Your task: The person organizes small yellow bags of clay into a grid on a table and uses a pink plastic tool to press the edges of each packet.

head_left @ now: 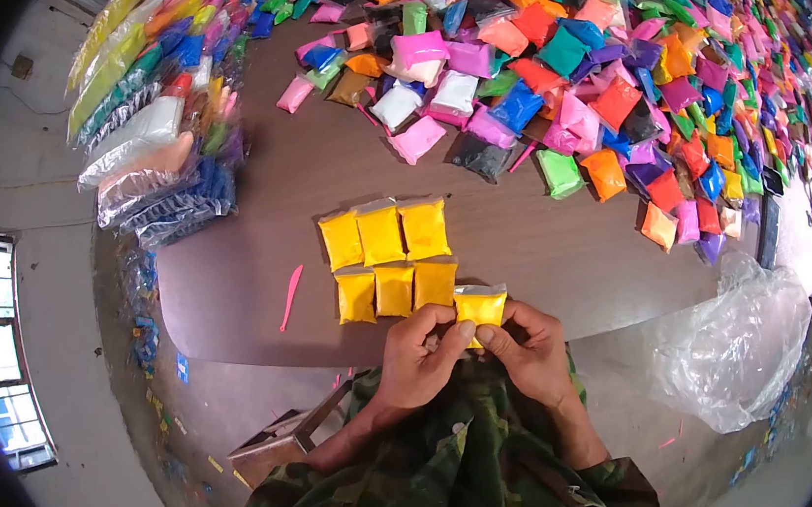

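Note:
Between my two hands is a small clear packet of yellow clay-like material (480,306), held upright near the table's front edge. My left hand (423,354) pinches its left side, thumb on the front face. On the right side, my right hand (532,351) grips it the same way, with both thumbs close together low on the packet. Just beyond my hands, several more yellow packets (380,234) lie flat on the table in two rows. A pink plastic stick (291,298) rests to the left of them.
A large heap of small packets in many colours (520,107) covers the far side of the brown table (265,179). Bundled long bags (141,142) are stacked at the left. A clear plastic bag (737,348) hangs at the right edge. Below stands a wooden drawer or stool (283,439).

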Action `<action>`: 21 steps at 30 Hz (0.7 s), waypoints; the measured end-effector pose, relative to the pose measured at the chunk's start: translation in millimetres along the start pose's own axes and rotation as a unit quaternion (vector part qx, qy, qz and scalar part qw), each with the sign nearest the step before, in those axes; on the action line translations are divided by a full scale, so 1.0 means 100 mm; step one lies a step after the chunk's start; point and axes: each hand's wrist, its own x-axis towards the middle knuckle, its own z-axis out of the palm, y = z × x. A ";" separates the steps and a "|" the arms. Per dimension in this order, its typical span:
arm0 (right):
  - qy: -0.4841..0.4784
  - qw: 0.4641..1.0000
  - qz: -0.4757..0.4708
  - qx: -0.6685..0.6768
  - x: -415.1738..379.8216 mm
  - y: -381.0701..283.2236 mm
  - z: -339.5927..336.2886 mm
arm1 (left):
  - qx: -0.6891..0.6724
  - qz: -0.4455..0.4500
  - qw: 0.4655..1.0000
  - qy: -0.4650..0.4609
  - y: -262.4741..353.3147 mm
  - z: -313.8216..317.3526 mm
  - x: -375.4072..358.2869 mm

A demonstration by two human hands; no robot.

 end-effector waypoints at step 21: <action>-0.018 0.999 -0.044 0.019 -0.03 0.14 0.33 | 0.004 0.078 0.995 0.065 -0.15 -0.22 -0.26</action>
